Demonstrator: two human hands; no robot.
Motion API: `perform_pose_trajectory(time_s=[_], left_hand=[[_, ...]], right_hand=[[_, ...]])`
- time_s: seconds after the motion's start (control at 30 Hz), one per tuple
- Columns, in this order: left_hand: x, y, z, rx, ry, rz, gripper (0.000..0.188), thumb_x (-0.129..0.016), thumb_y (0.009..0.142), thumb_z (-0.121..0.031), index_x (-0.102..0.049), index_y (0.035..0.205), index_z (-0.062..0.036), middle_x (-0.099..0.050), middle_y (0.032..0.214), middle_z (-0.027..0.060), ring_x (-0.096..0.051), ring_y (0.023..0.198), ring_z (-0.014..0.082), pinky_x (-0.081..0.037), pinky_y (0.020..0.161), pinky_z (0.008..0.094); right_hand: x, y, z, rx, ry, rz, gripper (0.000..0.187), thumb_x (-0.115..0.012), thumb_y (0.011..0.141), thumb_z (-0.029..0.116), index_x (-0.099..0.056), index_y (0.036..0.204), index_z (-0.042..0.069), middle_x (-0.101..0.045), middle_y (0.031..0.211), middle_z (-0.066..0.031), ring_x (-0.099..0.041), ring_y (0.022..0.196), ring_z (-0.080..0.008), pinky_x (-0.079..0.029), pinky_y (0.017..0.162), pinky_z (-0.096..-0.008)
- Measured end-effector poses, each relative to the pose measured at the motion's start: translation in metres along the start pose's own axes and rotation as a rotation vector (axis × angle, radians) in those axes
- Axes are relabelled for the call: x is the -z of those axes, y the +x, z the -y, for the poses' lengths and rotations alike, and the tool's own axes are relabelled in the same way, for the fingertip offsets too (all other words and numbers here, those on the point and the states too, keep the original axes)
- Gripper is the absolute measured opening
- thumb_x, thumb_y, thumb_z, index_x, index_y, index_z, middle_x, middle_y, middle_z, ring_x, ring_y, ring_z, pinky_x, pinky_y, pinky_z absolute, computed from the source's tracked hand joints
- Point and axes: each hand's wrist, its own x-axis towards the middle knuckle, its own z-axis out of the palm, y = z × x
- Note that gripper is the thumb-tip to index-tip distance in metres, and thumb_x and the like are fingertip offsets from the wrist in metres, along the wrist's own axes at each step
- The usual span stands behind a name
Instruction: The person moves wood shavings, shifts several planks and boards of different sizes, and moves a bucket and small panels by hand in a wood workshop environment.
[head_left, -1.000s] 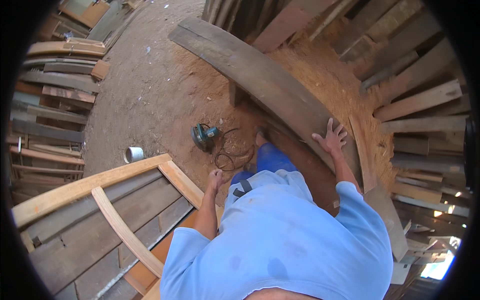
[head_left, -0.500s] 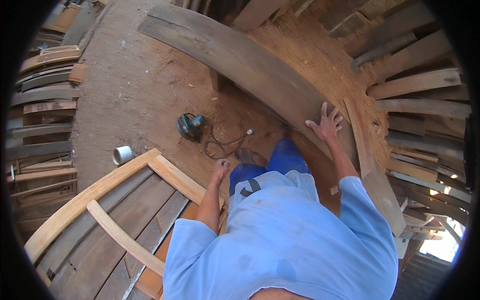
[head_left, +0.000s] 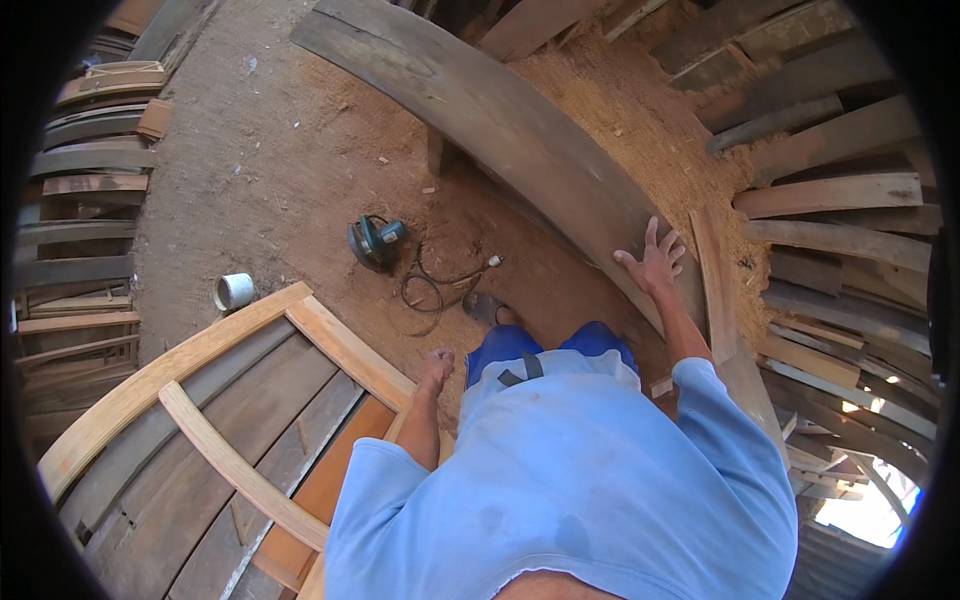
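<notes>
- My right hand [head_left: 655, 268] lies spread on the near end of the long, dark plank [head_left: 530, 145], fingers apart and the palm towards the wood; I grip nothing with it.
- That plank runs from the far left, at the top of my view, down to the near right, beside my right knee. A narrow paler strip [head_left: 713, 275] lies along its right side, just past my fingers.
- My left hand [head_left: 437, 368] hangs low near the end of the pale wooden frame [head_left: 345, 343]. Its fingers look curled in, but I cannot tell how tightly, and I see nothing in it.
- What has just changed is my footing: a second ago one foot showed out by the plank; now my left foot [head_left: 484, 307] shows ahead of my knees, nearer the coiled cord.
- Through that step my right hand stays at about the same place on the plank, so I judge that I am steadying or leaning on it rather than shifting it.
- The green power tool [head_left: 372, 242] lies untouched on the ground, left of the plank, with its pale plug [head_left: 494, 261] loose; the white cup [head_left: 234, 291] is farther left.
</notes>
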Motion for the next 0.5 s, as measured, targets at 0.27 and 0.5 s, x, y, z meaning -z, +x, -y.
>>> perform_pose_trajectory(time_s=[0.27,0.5], left_hand=[[-0.006,-0.005,-0.039,-0.203,-0.210,-0.069,0.022,-0.053,0.088,-0.021,-0.063,0.091,-0.0005,-0.059,0.073,0.0037,-0.052,0.062,0.0106,-0.042,0.053,0.0272],[0.022,-0.015,-0.034,-0.216,-0.301,-0.221,0.021,-0.053,0.089,-0.020,-0.061,0.093,-0.0006,-0.058,0.072,0.0042,-0.054,0.061,0.0114,-0.046,0.055,0.0272]], right_hand=[[0.000,-0.002,0.002,0.003,-0.003,-0.007,0.112,-0.070,0.071,0.057,-0.001,0.152,0.024,0.007,0.153,-0.0296,0.001,0.138,-0.0558,-0.013,0.106,-0.0689],[0.005,-0.005,0.001,-0.002,0.026,0.005,0.111,-0.070,0.071,0.058,-0.003,0.152,0.024,0.007,0.153,-0.0300,0.001,0.137,-0.0570,-0.012,0.105,-0.0698]])
